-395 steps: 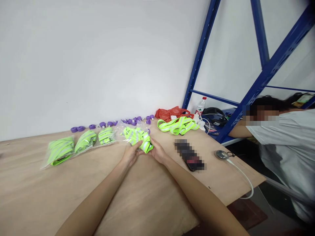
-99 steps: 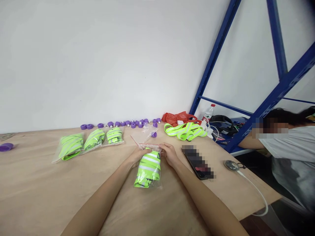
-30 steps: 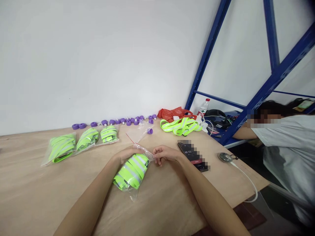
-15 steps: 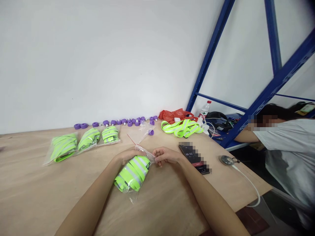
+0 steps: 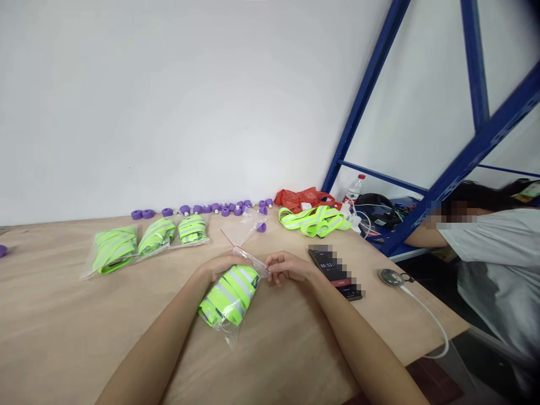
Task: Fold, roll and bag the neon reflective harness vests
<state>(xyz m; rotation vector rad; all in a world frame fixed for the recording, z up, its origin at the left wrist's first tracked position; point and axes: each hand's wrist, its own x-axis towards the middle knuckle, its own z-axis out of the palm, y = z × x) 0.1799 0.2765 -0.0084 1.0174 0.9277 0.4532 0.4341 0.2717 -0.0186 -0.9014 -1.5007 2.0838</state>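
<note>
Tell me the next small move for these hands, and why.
Probably press along the clear bag's mouth with the right hand: it pinches one corner, the left hand holds the other end, and the striped band lies inside. Whether the mouth is sealed is unclear.

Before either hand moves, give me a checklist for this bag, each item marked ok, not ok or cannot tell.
1. Left hand on the clear zip bag, near its mouth: ok.
2. Right hand pinching one end of that mouth: ok.
3. Neon reflective strap bundled inside: ok, no loose end shows.
4. Seal pressed shut along its length: cannot tell, fingers and glare hide it.
5. Three filled bags apart from the held one: ok, lined up farther left.
6. Smartphone free of the right forearm: cannot tell, they adjoin in view.
</note>
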